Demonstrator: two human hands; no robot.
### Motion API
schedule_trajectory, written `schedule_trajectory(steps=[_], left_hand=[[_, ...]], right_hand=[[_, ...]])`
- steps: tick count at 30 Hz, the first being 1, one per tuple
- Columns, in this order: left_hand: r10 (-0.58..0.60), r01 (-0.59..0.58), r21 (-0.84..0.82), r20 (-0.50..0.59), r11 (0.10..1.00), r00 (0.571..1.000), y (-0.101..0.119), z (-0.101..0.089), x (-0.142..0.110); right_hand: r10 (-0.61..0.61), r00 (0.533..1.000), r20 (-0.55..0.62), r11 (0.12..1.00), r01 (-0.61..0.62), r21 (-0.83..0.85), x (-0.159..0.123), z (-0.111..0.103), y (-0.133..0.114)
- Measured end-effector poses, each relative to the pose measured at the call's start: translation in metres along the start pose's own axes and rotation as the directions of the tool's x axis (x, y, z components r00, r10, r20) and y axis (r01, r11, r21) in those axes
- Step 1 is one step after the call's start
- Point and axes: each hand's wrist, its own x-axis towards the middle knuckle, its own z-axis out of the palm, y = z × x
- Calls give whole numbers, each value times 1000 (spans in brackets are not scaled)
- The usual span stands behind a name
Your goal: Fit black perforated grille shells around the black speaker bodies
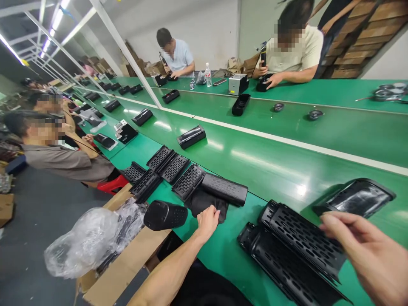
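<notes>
My left hand point(208, 222) is closed at the near edge of a black cloth point(205, 202), pinching it. A black perforated grille panel point(225, 188) lies partly over that cloth. My right hand point(372, 250) hangs at the right with thumb and fingers drawn together; whatever is between them, if anything, is hidden. It is beside a black grille shell point(306, 233), with a second black grille shell point(280, 263) lying nearer me. Just beyond the right hand, a glossy black speaker housing point(357, 197) rests on the green surface. Left of my left hand stands a black dotted casing point(165, 214).
Several grille panels point(188, 180) lie left of the cloth. A cardboard box point(127, 263) with clear plastic bags point(86, 242) stands at lower left. Housings sit along the green belt point(255, 140). Two co-workers sit opposite holding tools; others sit along the left.
</notes>
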Motion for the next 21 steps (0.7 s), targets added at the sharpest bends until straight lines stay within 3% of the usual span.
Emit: schedule_trajectory(steps=[2, 5, 7, 9, 11, 13, 16, 17, 19, 21], left_hand=[[59, -58, -18, 15, 998, 998, -4, -5, -2], [143, -141, -81, 23, 987, 989, -10, -16, -13], [190, -186, -138, 22, 973, 981, -12, -25, -24], [227, -219, -195, 21, 956, 974, -13, -31, -34], [263, -249, -242, 29, 938, 964, -15, -36, -43], [288, -275, -321, -8, 906, 958, -17, -38, -48], [156, -196, -565, -118, 801, 981, -20, -36, -48], [87, -114, -676, -73, 728, 993, -19, -35, -46], [58, 124, -821, 188, 558, 980, -11, -32, -38], [176, 286, -821, 417, 494, 892, 6, -31, -29]], right_hand=[[30, 985, 171, 1000, -31, 2, -41, 26, -17], [-8, 897, 443, 984, -71, 163, -93, 87, -27], [-5, 851, 525, 961, -140, 237, -112, 139, -27], [8, 843, 538, 957, -163, 242, -120, 188, -25], [-17, 819, 573, 958, -150, 244, -122, 218, -24], [-70, 789, 610, 962, -108, 250, -121, 223, -27], [-150, 757, 635, 971, -9, 240, -121, 192, -34], [-169, 751, 638, 973, 23, 230, -120, 177, -37], [-181, 764, 619, 978, 70, 198, -118, 147, -41], [-159, 824, 544, 984, 88, 154, -113, 120, -38]])
